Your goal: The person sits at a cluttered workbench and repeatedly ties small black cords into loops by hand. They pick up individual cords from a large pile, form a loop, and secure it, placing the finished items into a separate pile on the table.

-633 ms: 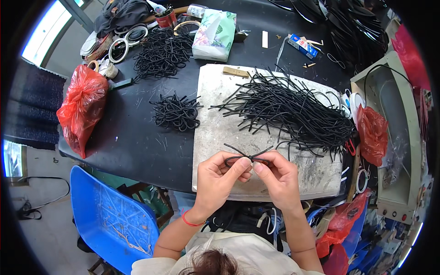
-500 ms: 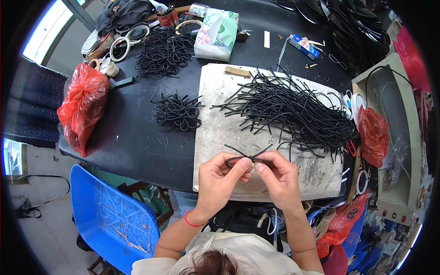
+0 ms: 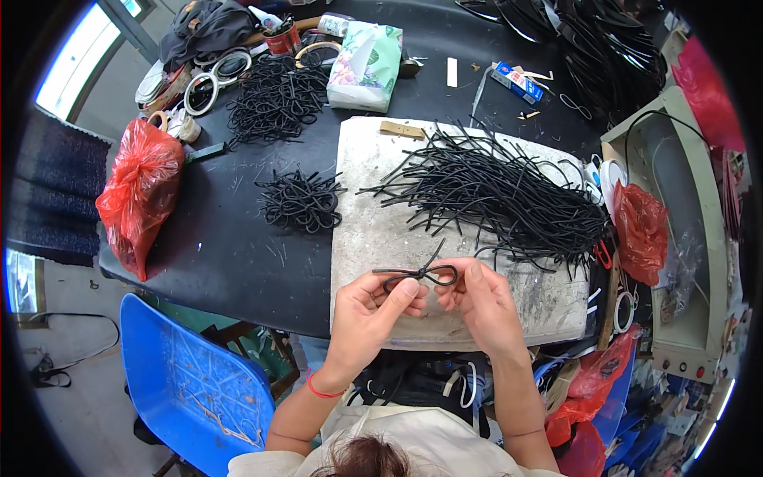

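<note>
A thin black cord tied in a small bow (image 3: 422,273) is held above the near part of a pale, stained board (image 3: 373,238). It has a knot in the middle, a loop to each side and two loose ends, one pointing up and one to the left. My left hand (image 3: 372,312) pinches the left loop between thumb and fingers. At the right loop, my right hand (image 3: 486,306) has its fingers curled around the cord's end. Beyond my hands, a thick bundle of loose black cords (image 3: 509,195) covers much of the board. Left of the board sits a small heap of looped cords (image 3: 300,200).
A larger heap of black cords (image 3: 274,99) lies farther back, near a tissue pack (image 3: 366,67). At left stand a red plastic bag (image 3: 139,191) and, lower down, a blue tub (image 3: 191,381). To the right are another red bag (image 3: 640,230) and a beige metal cabinet (image 3: 683,318).
The bow's loops and knot now show more plainly, and one loose end swings upward. My right thumb has lifted away from the knot, and the right hand has shifted to the right loop.
</note>
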The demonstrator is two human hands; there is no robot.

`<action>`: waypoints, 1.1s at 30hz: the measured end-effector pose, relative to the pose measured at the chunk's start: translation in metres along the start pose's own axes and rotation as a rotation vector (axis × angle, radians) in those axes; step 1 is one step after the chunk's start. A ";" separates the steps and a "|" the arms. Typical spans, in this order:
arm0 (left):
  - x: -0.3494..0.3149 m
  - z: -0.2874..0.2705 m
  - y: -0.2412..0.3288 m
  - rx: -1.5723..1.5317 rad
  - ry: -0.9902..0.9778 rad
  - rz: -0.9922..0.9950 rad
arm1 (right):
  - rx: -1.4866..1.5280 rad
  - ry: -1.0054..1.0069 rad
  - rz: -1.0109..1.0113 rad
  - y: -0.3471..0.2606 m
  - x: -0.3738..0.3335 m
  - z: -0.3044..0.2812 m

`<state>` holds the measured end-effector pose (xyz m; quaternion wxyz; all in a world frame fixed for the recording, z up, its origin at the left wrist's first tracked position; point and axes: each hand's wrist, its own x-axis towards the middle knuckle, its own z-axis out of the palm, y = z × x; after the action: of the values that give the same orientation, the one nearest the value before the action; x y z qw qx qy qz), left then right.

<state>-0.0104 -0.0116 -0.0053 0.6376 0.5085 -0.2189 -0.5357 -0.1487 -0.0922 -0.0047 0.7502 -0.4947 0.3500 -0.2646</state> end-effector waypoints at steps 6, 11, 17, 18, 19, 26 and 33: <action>0.000 -0.002 0.006 -0.003 -0.059 -0.047 | -0.032 0.065 -0.004 -0.002 0.000 0.007; -0.001 -0.005 0.008 0.069 -0.098 -0.058 | -0.210 0.150 -0.186 0.010 0.000 0.014; -0.002 -0.003 0.002 0.131 -0.153 -0.012 | -0.436 0.303 -0.462 0.012 -0.003 0.023; -0.003 -0.003 0.001 0.151 -0.136 -0.005 | -0.434 0.305 -0.434 0.013 -0.003 0.024; -0.004 -0.003 0.000 0.171 -0.127 0.009 | -0.435 0.313 -0.414 0.016 -0.002 0.024; 0.030 -0.061 0.039 0.973 0.269 0.471 | -1.149 0.440 -0.667 -0.009 0.000 -0.027; 0.026 -0.009 0.033 1.025 0.319 0.825 | -1.490 0.470 -0.818 -0.012 -0.002 -0.050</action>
<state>0.0206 -0.0347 0.0140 0.4927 0.6942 -0.5247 0.0047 -0.1904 -0.1233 -0.0060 -0.0125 -0.8746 0.3722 -0.3103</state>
